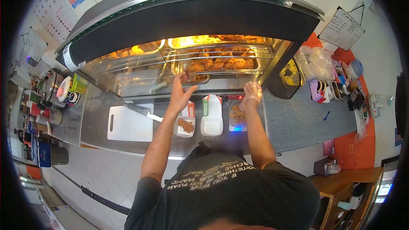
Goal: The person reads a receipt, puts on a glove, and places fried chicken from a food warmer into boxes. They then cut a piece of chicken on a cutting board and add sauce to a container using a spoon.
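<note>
My left hand (pixel 181 96) is bare and raised at the front of the glass food warmer, fingers spread, with nothing visible in it. In a clear plastic glove, my right hand (pixel 252 94) is held up near the warmer's lower edge, fingers stretched out. Below it a clear bowl (pixel 235 115) with fried food sits on a scale (pixel 238 128) with a blue display. A white paper box (pixel 211 125) stands open between my arms. Beside it, another paper box (pixel 184 133) holds a piece of fried chicken (pixel 185 125).
Trays of fried chicken (pixel 230 63) fill the lit warmer (pixel 191 17). On the left counter lie a white cutting board (pixel 130 123) and a knife with a white handle (pixel 154 117). A container of yellow food (pixel 292 73) and bagged goods (pixel 315 63) stand at right.
</note>
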`<move>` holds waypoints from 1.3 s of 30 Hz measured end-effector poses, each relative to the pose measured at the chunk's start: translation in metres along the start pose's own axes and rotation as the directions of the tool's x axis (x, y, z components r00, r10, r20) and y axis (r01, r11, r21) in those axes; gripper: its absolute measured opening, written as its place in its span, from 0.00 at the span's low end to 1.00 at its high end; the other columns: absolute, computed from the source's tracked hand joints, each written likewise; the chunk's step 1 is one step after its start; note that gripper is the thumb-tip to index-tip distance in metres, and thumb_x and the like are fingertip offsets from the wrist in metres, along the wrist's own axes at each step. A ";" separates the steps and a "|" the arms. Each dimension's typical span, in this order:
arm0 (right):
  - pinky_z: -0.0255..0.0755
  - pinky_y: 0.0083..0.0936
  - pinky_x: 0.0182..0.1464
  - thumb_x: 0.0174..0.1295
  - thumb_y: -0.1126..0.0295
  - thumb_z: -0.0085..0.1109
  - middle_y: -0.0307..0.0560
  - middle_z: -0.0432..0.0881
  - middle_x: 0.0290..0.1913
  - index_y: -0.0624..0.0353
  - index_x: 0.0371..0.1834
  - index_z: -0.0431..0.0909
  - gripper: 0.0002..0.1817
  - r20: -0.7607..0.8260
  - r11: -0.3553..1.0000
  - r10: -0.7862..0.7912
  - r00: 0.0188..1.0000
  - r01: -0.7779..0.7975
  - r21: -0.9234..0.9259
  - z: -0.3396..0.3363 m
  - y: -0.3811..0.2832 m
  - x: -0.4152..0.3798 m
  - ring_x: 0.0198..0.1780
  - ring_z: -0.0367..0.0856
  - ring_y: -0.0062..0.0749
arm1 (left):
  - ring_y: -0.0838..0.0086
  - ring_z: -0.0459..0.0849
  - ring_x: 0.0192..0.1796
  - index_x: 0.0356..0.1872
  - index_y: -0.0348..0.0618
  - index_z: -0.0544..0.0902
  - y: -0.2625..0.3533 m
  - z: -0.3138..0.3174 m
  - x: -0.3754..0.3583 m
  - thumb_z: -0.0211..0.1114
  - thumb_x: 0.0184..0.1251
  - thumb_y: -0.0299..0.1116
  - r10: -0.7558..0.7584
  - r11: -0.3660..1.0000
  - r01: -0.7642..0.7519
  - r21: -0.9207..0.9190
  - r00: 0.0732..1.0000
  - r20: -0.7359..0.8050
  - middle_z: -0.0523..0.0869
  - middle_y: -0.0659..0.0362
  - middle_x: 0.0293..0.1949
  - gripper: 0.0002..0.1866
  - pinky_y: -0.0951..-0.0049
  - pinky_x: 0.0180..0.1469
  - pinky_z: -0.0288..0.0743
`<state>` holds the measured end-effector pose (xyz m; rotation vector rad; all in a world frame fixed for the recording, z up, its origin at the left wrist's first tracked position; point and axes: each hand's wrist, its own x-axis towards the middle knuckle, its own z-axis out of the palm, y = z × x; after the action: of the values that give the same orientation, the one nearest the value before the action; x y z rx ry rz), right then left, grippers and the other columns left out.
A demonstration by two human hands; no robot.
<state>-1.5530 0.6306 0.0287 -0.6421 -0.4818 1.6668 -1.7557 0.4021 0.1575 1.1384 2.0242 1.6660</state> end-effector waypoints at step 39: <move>0.73 0.26 0.24 0.64 0.66 0.62 0.41 0.82 0.31 0.50 0.43 0.78 0.07 0.036 0.709 0.278 0.960 -0.179 -0.682 -0.108 -0.079 -0.074 0.25 0.78 0.28 | 0.62 0.73 0.58 0.56 0.36 0.71 0.012 -0.235 0.005 0.66 0.61 0.30 0.338 0.935 -0.263 0.240 0.448 -0.828 0.75 0.51 0.53 0.23 0.66 0.61 0.65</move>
<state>-1.4145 0.5692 0.0075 -1.1626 -1.1850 1.7652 -1.9079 0.2423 0.2387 0.7324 2.5305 2.7991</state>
